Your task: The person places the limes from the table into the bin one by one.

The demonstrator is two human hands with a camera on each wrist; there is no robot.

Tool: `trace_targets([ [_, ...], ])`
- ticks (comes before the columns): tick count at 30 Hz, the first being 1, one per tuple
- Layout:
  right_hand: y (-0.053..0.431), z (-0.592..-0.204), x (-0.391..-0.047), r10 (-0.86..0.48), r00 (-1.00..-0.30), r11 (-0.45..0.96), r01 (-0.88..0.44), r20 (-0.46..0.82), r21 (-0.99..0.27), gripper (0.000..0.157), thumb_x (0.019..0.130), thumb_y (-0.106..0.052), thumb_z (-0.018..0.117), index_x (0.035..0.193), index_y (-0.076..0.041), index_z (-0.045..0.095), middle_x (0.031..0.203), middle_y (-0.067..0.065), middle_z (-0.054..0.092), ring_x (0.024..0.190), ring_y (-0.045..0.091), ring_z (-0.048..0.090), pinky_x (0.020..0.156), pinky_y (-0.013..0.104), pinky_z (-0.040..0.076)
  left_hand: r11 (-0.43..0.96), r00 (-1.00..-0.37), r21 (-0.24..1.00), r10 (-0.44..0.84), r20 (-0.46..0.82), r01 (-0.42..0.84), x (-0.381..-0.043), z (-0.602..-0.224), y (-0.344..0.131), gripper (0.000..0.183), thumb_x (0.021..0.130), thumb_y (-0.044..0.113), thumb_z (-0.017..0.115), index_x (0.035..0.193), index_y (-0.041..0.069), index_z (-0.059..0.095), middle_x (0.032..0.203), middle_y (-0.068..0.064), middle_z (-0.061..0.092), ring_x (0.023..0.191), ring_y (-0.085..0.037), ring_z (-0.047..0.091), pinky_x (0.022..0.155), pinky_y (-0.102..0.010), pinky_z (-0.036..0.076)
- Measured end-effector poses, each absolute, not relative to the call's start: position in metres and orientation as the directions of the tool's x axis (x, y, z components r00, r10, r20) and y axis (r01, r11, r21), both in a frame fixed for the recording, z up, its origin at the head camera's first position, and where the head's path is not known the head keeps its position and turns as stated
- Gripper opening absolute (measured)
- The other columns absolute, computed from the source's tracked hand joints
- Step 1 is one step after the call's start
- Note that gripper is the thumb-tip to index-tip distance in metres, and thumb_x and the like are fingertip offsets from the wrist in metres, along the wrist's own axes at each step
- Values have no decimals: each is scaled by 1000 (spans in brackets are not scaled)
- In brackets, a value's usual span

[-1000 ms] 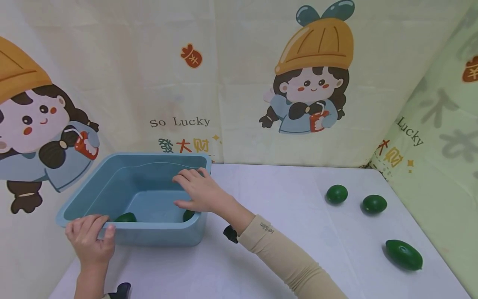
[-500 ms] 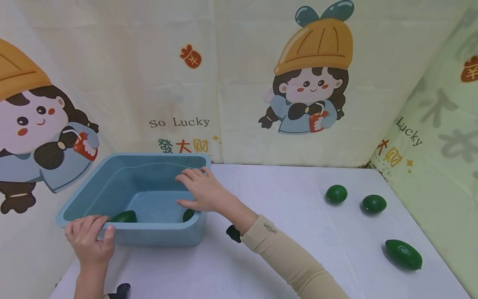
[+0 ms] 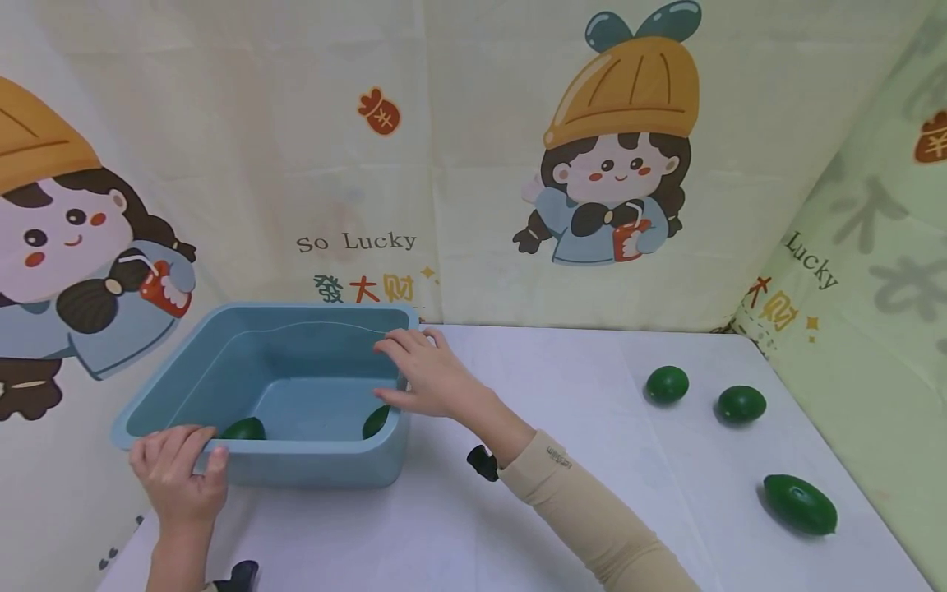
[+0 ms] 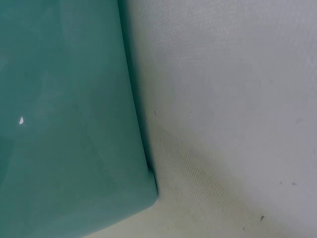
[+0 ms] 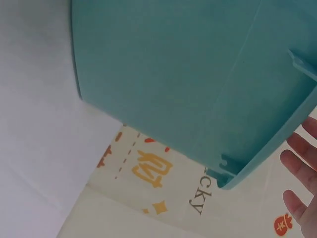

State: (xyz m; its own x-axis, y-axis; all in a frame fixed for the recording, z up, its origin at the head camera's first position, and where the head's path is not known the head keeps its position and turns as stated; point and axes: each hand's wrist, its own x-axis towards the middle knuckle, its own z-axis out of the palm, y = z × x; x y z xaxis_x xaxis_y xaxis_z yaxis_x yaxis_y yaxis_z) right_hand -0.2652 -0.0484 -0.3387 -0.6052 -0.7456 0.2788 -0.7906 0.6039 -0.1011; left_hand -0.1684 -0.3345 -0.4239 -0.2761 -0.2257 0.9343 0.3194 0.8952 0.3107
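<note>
A blue plastic tub (image 3: 311, 462) stands at the left of the table. My left hand (image 3: 177, 477) grips its near rim at the left corner, fingers over the edge and thumb outside. My right hand (image 3: 425, 374) is over the tub's right rim with fingers spread and nothing held; its fingertips (image 5: 297, 158) show at the edge of the right wrist view. Inside the tub lie a green fruit (image 3: 246, 428) near my left hand and another green fruit (image 3: 376, 421) below my right hand, both partly hidden. The left wrist view shows only the tub's outer wall (image 4: 74, 119) and cloth.
On the right of the white table (image 3: 562, 386) lie a round green lime-like fruit (image 3: 667, 385), a second one (image 3: 742, 404) and a longer green fruit (image 3: 801, 504). A printed cloth (image 3: 488, 164) hangs behind the table and along its right side.
My right hand has drawn rightward from above the tub's inside to its right rim. The left fruit in the tub has shifted slightly. My left hand has stayed on the rim.
</note>
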Motion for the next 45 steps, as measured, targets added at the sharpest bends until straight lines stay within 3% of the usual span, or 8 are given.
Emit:
trace_targets([
  [12, -21, -339, -265, -697, -618, 621, -774, 364, -126, 51, 86, -47, 55, 124, -16, 47, 127, 0, 47, 122, 15, 39, 99, 43, 23, 889, -259, 301, -217, 941, 345, -171, -423, -334, 73, 87, 56, 43, 68, -12, 57, 65, -29, 52, 69, -45, 40, 91, -30, 18],
  [18, -8, -341, -263, -660, -658, 651, -742, 362, -161, 52, 86, -47, 55, 126, -15, 47, 130, 1, 46, 124, 17, 38, 100, 45, 23, 887, -237, 294, -219, 947, 356, -171, -420, -331, 72, 87, 56, 43, 67, -12, 57, 64, -29, 52, 68, -45, 39, 88, -33, 20],
  [26, 8, -347, -263, -604, -708, 688, -695, 367, -209, 50, 84, -44, 59, 124, -16, 49, 127, 1, 47, 123, 17, 38, 100, 47, 24, 890, -237, 290, -216, 947, 350, -170, -419, -330, 74, 88, 57, 42, 66, -12, 56, 63, -29, 51, 67, -45, 39, 79, -50, 22],
  [38, 34, -356, -265, -545, -750, 711, -650, 374, -267, 47, 84, -40, 61, 121, -12, 51, 123, 1, 49, 120, 17, 40, 99, 48, 22, 896, -270, 305, -221, 937, 323, -171, -426, -335, 75, 87, 59, 41, 68, -12, 58, 66, -29, 53, 70, -44, 40, 91, -29, 17],
  [45, 54, -363, -268, -498, -776, 741, -613, 387, -275, 47, 84, -39, 61, 120, -13, 49, 122, 1, 49, 118, 16, 42, 99, 47, 22, 901, -278, 304, -220, 935, 309, -169, -426, -335, 73, 87, 57, 42, 69, -12, 58, 67, -29, 54, 71, -44, 41, 89, -31, 18],
])
